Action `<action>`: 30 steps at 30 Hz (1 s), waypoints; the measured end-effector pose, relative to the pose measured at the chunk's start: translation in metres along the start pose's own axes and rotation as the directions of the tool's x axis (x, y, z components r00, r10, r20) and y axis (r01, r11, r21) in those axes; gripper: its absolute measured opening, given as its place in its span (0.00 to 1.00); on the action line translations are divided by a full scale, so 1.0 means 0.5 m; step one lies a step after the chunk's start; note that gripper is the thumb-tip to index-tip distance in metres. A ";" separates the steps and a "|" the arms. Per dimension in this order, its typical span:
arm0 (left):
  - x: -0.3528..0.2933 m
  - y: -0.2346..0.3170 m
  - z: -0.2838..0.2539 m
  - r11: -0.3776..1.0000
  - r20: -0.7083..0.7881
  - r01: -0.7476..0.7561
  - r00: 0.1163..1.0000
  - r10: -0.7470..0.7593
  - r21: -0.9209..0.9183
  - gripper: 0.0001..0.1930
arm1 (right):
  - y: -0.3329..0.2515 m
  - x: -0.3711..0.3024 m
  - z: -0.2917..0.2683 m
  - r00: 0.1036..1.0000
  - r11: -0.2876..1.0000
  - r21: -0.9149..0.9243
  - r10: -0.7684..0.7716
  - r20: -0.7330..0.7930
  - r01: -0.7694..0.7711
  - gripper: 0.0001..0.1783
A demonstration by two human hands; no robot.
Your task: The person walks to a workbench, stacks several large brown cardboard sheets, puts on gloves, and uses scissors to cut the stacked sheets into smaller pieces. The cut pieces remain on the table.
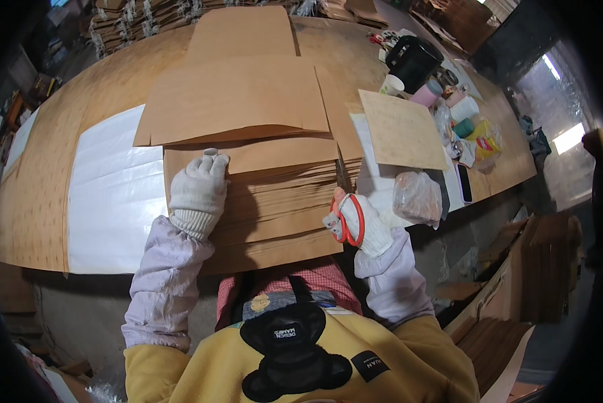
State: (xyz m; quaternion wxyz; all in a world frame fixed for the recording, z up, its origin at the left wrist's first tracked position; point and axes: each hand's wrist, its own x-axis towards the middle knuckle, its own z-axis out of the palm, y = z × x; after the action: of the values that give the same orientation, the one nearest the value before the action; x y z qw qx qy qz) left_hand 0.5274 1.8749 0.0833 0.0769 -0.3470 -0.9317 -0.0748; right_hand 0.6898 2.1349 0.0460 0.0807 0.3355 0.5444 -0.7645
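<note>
On the near edge of a long brown-covered worktable [59,154] lies a fanned stack of kraft paper sheets [274,201], stepped so each sheet's edge shows below the one above. Pressing down on the stack's left side is the left hand [199,185], in a white knit glove, fingers flat and together, palm on the paper, holding nothing. At the stack's right edge, the right hand [358,225], also gloved, is closed through the red loop handles of a pair of scissors [345,201], whose thin dark blades run away from the person along the side of the stack; how far the blades are parted cannot be told. Farther away, a larger folded kraft sheet [234,101] overlaps the stack's far end. To the left lies a white plastic sheet [113,195], flat on the table. Just right of the scissors sits a crumpled clear plastic bag [417,196], and beyond it a loose brown card [401,129] on white paper. At the far right stand a black container [414,62], a pink cup [427,93] and small packets. Bundles of paper goods [140,23] are piled along the far edge.
</note>
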 end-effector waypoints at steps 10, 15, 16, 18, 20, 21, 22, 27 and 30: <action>-0.084 -0.115 -0.003 0.908 -0.311 0.162 0.904 -0.294 -0.387 0.26 | 0.034 -0.008 0.150 0.853 0.992 -0.076 -0.051 0.520 0.105 0.31; -0.085 -0.146 0.007 0.891 -0.336 0.069 0.911 -0.239 -0.448 0.23 | 0.044 0.014 0.367 0.802 0.985 -0.095 0.173 0.572 -0.145 0.31; -0.084 -0.145 0.004 0.904 -0.336 0.071 0.914 -0.229 -0.421 0.22 | 0.043 0.012 0.394 0.775 0.983 -0.060 0.173 0.608 -0.172 0.30; -0.083 -0.144 -0.005 0.931 -0.311 0.087 0.928 -0.205 -0.354 0.22 | 0.045 0.007 0.435 0.855 0.991 -0.109 0.119 0.504 -0.074 0.29; -0.085 -0.146 -0.014 0.962 -0.292 0.064 0.946 -0.143 -0.264 0.23 | 0.047 -0.001 0.445 0.890 0.985 -0.053 0.172 0.422 -0.166 0.26; -0.086 -0.148 -0.018 0.996 -0.458 -0.008 0.889 -0.031 -0.085 0.21 | 0.046 -0.006 0.437 0.882 0.981 0.000 0.174 0.438 -0.194 0.25; -0.083 -0.151 -0.020 0.991 -0.466 -0.017 0.883 -0.048 -0.135 0.21 | 0.047 -0.009 0.429 0.859 0.974 0.067 0.157 0.488 -0.216 0.24; -0.013 -0.159 -0.027 0.734 -0.433 -0.055 0.836 -0.337 -0.677 0.17 | 0.032 -0.037 0.309 0.746 0.957 0.036 -0.247 0.619 0.287 0.32; 0.058 -0.171 -0.049 0.043 -0.053 -0.033 0.754 -0.655 -0.999 0.15 | 0.035 -0.061 0.246 0.753 0.977 0.113 -0.211 0.624 0.180 0.26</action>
State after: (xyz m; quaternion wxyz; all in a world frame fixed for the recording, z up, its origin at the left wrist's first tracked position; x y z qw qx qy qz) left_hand 0.4515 1.8245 0.1055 0.0538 -0.0482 -0.6376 -0.7670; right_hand 0.6692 2.0119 0.0732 0.1706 0.0023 0.4999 -0.8491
